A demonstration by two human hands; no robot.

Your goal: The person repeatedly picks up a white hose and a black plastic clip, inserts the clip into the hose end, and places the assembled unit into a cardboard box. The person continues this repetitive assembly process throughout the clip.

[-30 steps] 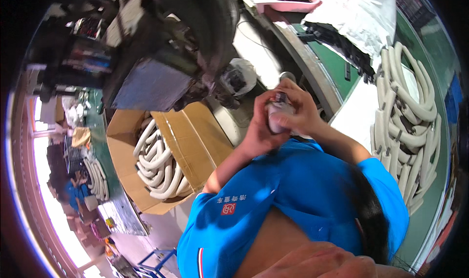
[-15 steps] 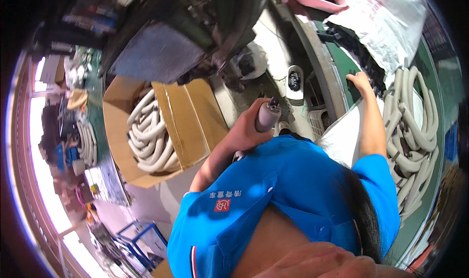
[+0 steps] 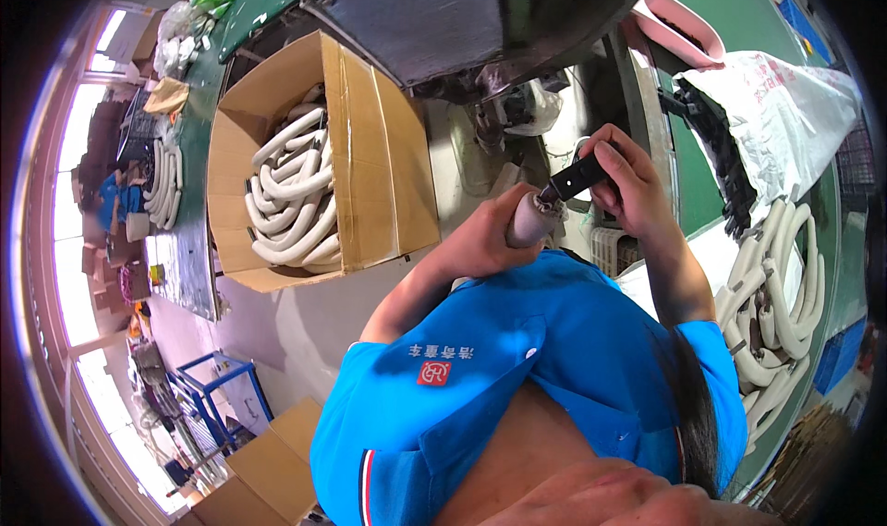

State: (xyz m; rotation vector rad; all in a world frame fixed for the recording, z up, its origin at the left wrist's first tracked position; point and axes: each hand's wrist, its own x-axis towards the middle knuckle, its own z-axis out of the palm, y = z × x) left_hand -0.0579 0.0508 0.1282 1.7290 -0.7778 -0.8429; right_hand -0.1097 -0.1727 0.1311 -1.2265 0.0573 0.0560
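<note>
In front of my chest, my left hand (image 3: pixel 490 235) is wrapped round a pale foam-covered tube (image 3: pixel 533 223), with the tube's end pointing up and away from me. My right hand (image 3: pixel 633 179) pinches a flat black plastic piece (image 3: pixel 578 176) with a small hole in it. The black piece's lower end meets a dark tip at the tube's open end; whether it sits inside cannot be made out. On the green bench to the right, a white sack (image 3: pixel 795 110) spills more black pieces (image 3: pixel 716 142). Several bent foam-covered tubes (image 3: pixel 776 286) lie nearer me there.
A cardboard box (image 3: pixel 383 156) of curved pale tubes (image 3: pixel 294 189) stands at my left. Dark machinery with a flat metal plate (image 3: pixel 407 18) is straight ahead. A pink tray (image 3: pixel 684 31) rests on the green bench (image 3: pixel 748 18). A blue metal frame (image 3: pixel 222 387) stands at the lower left.
My right hand has come from the black pieces by the sack to the tube's end, bringing a black piece. My left hand still holds the tube. The whole view has shifted.
</note>
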